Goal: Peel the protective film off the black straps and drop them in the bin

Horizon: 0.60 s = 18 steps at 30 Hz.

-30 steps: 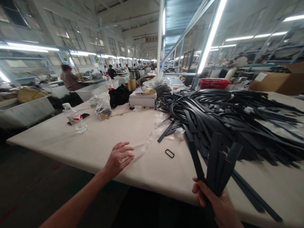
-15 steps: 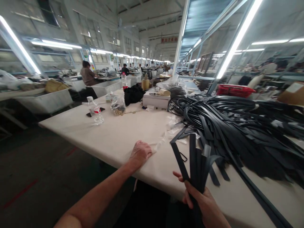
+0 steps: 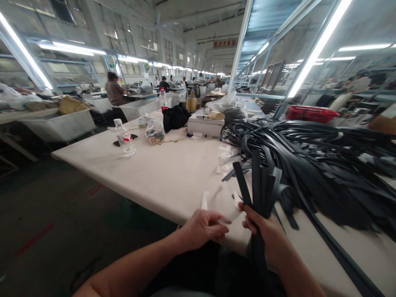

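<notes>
My right hand (image 3: 269,231) is wrapped round a bundle of flat black straps (image 3: 259,181), whose ends fan out upward above the fist. One strap end leans left of the others, by my thumb and fingertips. To the left, just over the table's front edge, my left hand (image 3: 207,227) is closed in a pinch on a translucent whitish strip (image 3: 204,200) that sticks up behind the fingers. Its fingertips are blurred. Another whitish scrap (image 3: 237,202) shows beside the right fingertips; whether it joins the strip I cannot tell.
A large heap of black straps (image 3: 309,165) covers the table's right side. Farther back on the pale table (image 3: 148,177) are a water bottle (image 3: 125,139), a bag of small metal parts (image 3: 155,131), a black cloth item (image 3: 175,117) and a white box (image 3: 206,125). People sit at distant benches.
My left hand has lifted off the tabletop and come right, close to my right hand, with the whitish strip in it. The strap bundle in my right hand is slightly higher.
</notes>
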Motion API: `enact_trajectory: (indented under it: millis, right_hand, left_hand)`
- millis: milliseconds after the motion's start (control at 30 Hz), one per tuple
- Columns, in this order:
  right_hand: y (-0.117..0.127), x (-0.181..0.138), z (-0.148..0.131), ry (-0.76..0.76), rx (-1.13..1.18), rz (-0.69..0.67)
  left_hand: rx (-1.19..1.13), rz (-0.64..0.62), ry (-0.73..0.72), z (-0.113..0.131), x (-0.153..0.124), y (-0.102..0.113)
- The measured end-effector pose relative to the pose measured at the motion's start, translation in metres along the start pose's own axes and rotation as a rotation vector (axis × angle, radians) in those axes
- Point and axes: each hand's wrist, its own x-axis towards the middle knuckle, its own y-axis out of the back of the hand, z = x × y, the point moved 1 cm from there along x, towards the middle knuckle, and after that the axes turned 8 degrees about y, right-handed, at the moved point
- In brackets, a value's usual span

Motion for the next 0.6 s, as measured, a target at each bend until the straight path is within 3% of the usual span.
enact_trajectory:
  millis: [233,400,600]
  right_hand:
    - [0.007,0.018,-0.015,0.076,0.048,0.134]
    - [0.010,0.016,-0.017,0.111,0.061,0.173]
    - [0.007,0.016,-0.013,0.133,0.029,0.161]
  left_hand:
    - [-0.187,-0.014,0.127,-0.022,-0.028,0.024]
    - [-0.184,-0.023,0.219,-0.038,-0.052,0.043]
    - [-0.100,-0.134,0.355,-0.051,-0.067,0.066]
